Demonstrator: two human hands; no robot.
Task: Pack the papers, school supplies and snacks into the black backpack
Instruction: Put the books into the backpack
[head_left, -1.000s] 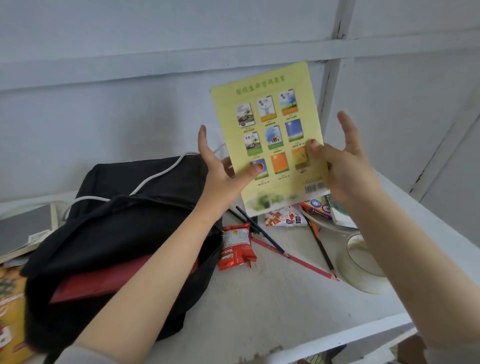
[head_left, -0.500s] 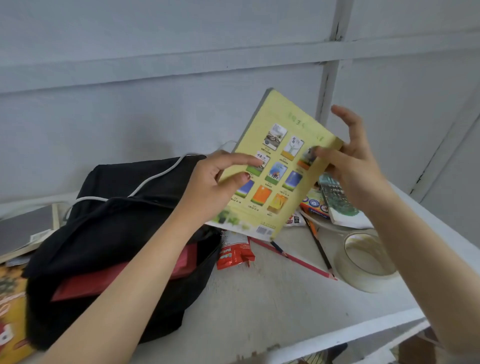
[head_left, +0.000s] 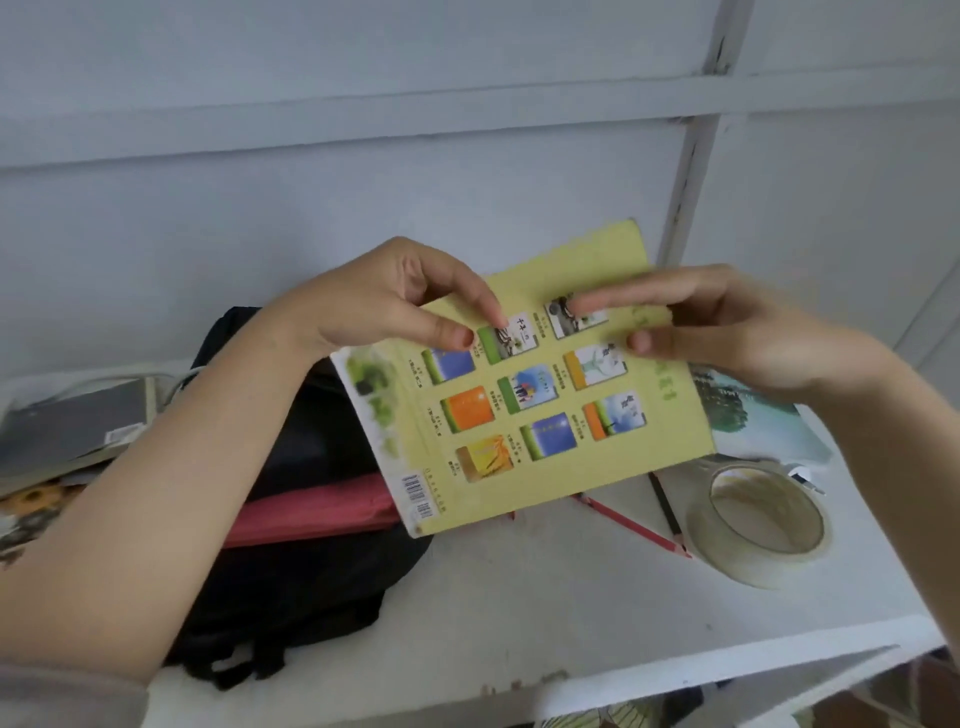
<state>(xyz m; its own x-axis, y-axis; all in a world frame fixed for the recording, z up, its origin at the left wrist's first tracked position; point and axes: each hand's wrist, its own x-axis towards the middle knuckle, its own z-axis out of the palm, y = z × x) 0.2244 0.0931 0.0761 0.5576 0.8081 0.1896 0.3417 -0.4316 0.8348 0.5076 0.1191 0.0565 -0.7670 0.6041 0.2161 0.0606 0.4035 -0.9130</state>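
A pale grey-blue panelled wall is standing behind a white shelf (head_left: 519, 613), and everything is lying on that shelf. At the left, the black backpack (head_left: 291, 582) is lying on its side with its mouth gaping towards the middle. A red folder (head_left: 311, 512) is sitting inside the opening, its long edge showing; what else the bag is holding cannot be made out.

Both hands are holding up a yellow booklet (head_left: 550, 431) with its back cover, printed with small pictures and a barcode, facing the camera. The left hand (head_left: 374, 306) is pinching the booklet's upper left edge, thumb and forefinger on the cover. The right hand (head_left: 727, 332) is gripping the upper right edge, forefinger stretched across the cover and thumb pressing below it. The booklet is tilting, its lower left corner hanging over the backpack's mouth and the red folder.

Near the right edge, a roll of clear tape (head_left: 758, 525) is lying flat, with a red pencil (head_left: 634, 530) and a dark pencil (head_left: 665, 504) just beside it. A book with a green tree cover (head_left: 753, 415) is lying behind the tape. A grey notebook (head_left: 67, 421) is resting at the far left.
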